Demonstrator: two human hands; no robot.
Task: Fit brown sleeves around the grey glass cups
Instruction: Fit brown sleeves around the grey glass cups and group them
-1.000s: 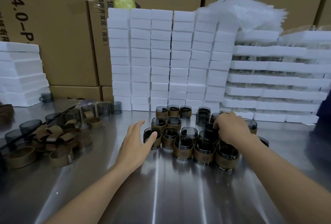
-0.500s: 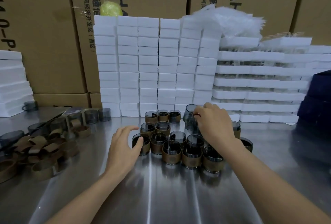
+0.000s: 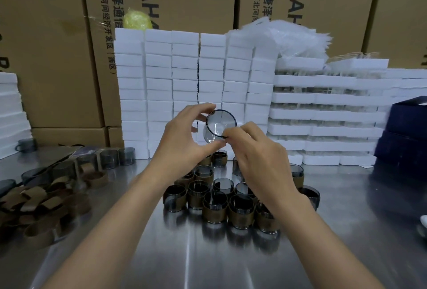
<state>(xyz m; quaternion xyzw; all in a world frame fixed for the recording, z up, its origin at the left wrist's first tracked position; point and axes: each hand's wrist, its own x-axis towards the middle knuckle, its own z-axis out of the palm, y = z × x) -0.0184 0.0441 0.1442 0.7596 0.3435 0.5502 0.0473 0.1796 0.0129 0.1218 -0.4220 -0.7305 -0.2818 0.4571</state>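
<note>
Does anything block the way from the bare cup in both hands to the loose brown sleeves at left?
Nothing visible. The grey glass cup, held by the left hand and right hand, is above the sleeved cups; only bare steel table separates those from the loose brown sleeves.

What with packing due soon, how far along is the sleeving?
Done: a cluster of sleeved cups stands on the table. In hand: the left hand and right hand hold one bare grey cup, no sleeve on it. Left: unsleeved cups and a pile of loose brown sleeves at the left.
</note>
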